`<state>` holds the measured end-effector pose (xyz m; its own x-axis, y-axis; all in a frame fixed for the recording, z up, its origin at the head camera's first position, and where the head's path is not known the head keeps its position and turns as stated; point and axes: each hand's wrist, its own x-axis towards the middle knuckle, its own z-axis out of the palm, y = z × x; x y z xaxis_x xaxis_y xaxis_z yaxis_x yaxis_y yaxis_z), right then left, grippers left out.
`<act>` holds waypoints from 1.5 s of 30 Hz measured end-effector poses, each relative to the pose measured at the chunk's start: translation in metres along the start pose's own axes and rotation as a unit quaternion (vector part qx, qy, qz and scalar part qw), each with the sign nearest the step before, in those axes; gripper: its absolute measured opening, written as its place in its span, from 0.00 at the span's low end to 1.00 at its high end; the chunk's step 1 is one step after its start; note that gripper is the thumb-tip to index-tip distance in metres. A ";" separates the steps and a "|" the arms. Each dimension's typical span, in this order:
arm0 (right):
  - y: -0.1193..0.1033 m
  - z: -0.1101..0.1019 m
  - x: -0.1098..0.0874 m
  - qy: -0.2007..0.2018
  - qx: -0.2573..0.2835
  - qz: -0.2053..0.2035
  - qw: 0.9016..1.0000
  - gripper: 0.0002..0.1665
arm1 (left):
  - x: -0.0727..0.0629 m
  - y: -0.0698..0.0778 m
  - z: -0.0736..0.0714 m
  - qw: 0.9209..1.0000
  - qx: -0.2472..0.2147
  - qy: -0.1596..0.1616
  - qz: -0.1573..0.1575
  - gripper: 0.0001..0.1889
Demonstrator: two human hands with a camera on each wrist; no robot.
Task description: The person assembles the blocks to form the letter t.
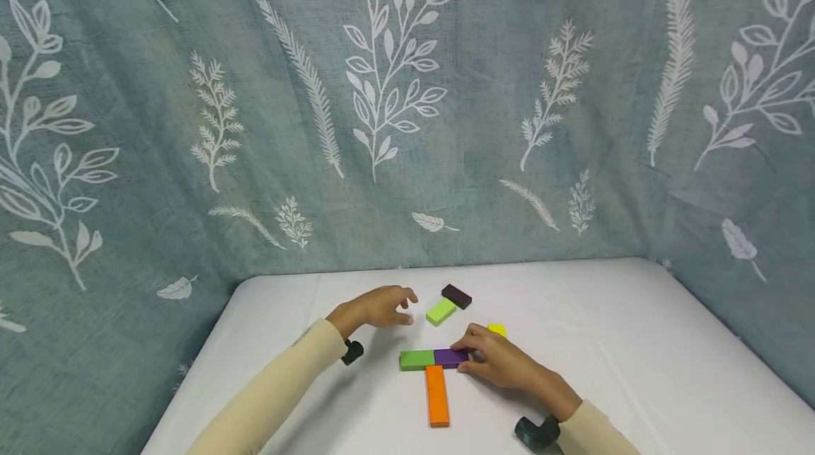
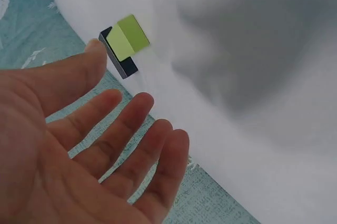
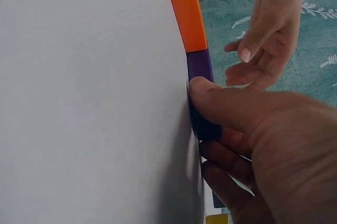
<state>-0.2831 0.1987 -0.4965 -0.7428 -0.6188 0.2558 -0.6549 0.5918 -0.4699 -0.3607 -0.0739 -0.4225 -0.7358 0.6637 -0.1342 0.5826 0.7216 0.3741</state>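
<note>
My right hand (image 1: 499, 358) pinches the right end of a purple block (image 1: 448, 358) between thumb and fingers. That block lies on the white table, end to end with a green block (image 1: 417, 360) on its left. Below where they meet, an orange block (image 1: 437, 396) points toward me, so the three form a T. In the right wrist view, the thumb presses the near side of the purple block (image 3: 200, 66). My left hand (image 1: 382, 306) hovers above the table with relaxed fingers and nothing in it; the left wrist view shows its palm (image 2: 79, 155).
Behind the T, a lime block (image 1: 441, 312) touches a dark brown block (image 1: 457, 296). A yellow block (image 1: 497, 330) sits beyond my right hand, partly hidden by it. A patterned cloth (image 1: 395, 221) hangs behind the white table (image 1: 605, 342).
</note>
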 end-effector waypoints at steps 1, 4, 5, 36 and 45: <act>0.000 -0.001 0.002 0.002 -0.002 0.000 1.000 0.18 | 0.003 -0.001 -0.002 1.000 0.005 0.003 -0.004 0.23; -0.001 -0.003 0.007 0.007 -0.004 -0.001 1.000 0.17 | 0.010 -0.003 -0.007 0.999 0.024 0.009 -0.021 0.24; -0.001 -0.003 0.008 0.007 -0.004 -0.003 1.000 0.17 | 0.013 -0.004 -0.008 0.999 0.030 0.008 -0.026 0.25; 0.000 0.002 -0.005 -0.006 0.001 0.001 1.000 0.18 | 0.061 0.020 0.010 0.994 0.088 -0.041 0.044 0.36; 0.000 0.001 -0.004 -0.004 0.001 -0.001 1.000 0.18 | 0.065 0.020 0.016 0.993 0.111 -0.040 0.032 0.32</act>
<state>-0.2802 0.2010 -0.4988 -0.7402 -0.6244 0.2496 -0.6561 0.5892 -0.4716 -0.3918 -0.0133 -0.4381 -0.6698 0.7172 -0.1921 0.6957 0.6966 0.1750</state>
